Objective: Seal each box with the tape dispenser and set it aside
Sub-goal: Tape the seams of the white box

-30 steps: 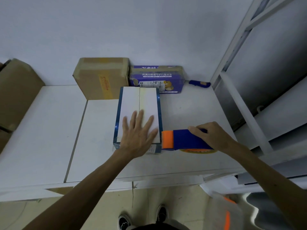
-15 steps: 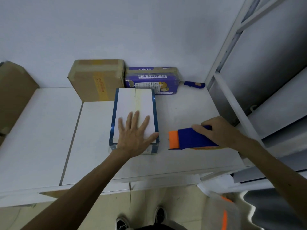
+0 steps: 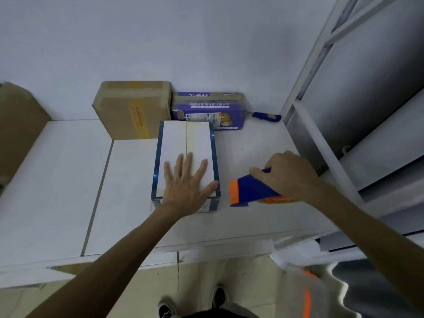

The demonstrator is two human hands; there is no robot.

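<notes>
**Pressing down a carton, with the tape dispenser gripped alongside**

A flat, rectangular cardboard carton with a white top and blue edges is shown lying near the middle of the white table, its long axis running from 6 to 12 o'clock. The left hand is laid flat on the near end of the white carton, fingers straight and spread, so that the flaps are pressed down. A pale yellowish strip is seen along the centre seam; the seam is therefore judged to be taped already, though the near end is hidden under the palm.

At 3 o'clock of the carton, just beside it and apart from it, the blue plastic tape dispenser with an orange front edge is held in the right hand, whose fingers are curled over its top. Whether the dispenser rests on the table cannot be told.

At 11 o'clock a taped brown cardboard box is set against the wall; at 1 o'clock, a purple printed box.

The white carton is judged light and fairly stiff, with a smooth face that could slide under a pull. It is best taken by its two long sides, or held flat from above while tape is drawn across.
</notes>
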